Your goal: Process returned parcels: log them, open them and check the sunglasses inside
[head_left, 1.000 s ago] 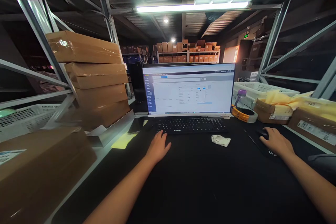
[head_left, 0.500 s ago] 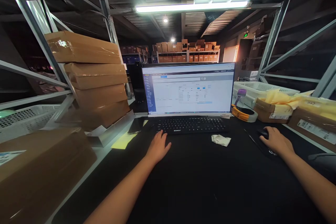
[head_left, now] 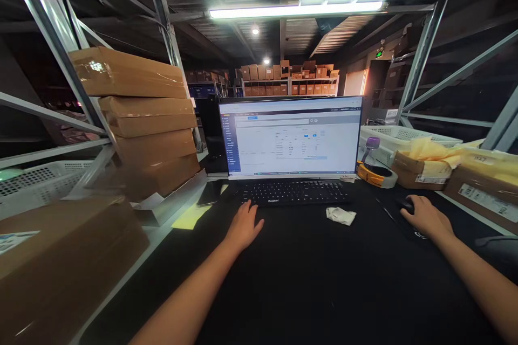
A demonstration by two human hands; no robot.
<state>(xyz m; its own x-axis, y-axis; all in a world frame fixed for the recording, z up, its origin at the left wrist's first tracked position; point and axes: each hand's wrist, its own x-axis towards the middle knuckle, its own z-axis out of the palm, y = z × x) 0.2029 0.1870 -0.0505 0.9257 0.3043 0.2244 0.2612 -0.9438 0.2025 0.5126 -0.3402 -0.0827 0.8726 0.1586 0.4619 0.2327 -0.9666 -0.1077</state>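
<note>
My left hand (head_left: 244,225) rests at the lower left edge of a black keyboard (head_left: 295,192), its fingers stretched out and the thumb apart, holding nothing. Over on the right, my right hand (head_left: 427,216) is curled over a black computer mouse (head_left: 406,205), most of which the fingers and palm hide. Behind the keyboard stands a lit monitor (head_left: 291,140) with a web page of menus and small text I cannot read. A crumpled white tissue (head_left: 340,216) lies between the hands on the black desk mat (head_left: 307,280).
Stacked cardboard boxes (head_left: 149,118) and a larger carton (head_left: 65,264) flank the left side. A dark phone (head_left: 211,193) lies near yellow paper (head_left: 190,218). To the right are a tape dispenser (head_left: 376,174), a purple-capped bottle (head_left: 371,150), a white basket (head_left: 399,137) and an open box (head_left: 421,170).
</note>
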